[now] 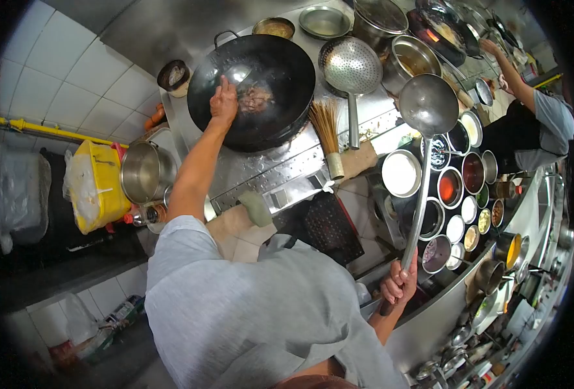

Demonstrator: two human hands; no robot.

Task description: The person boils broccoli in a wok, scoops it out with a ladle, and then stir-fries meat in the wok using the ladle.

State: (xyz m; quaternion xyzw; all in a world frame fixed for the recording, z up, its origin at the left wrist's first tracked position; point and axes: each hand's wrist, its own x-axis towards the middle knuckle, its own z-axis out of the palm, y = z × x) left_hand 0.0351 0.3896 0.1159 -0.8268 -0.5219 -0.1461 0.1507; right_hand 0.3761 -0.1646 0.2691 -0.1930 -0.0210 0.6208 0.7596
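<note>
My left hand (pixel 223 102) reaches over a large black wok (pixel 280 61) on the stove. Its fingers are closed at the rim of a small shiny metal bowl (pixel 237 72), which is tilted over the wok. Pieces of raw-looking meat (pixel 256 99) lie in the wok just beside the hand. My right hand (pixel 399 284) is wrapped round the handle of a long metal ladle (pixel 428 107). The ladle's bowl is raised away from me, above the seasoning pots.
A perforated strainer (pixel 350 65) and a bamboo brush (pixel 326 136) lie right of the wok. Several seasoning pots, including a white one (pixel 401 173), stand at the right. A yellow container (pixel 99 187) and a steel pot (pixel 140 172) are at the left. Another person (pixel 533 123) works at the far right.
</note>
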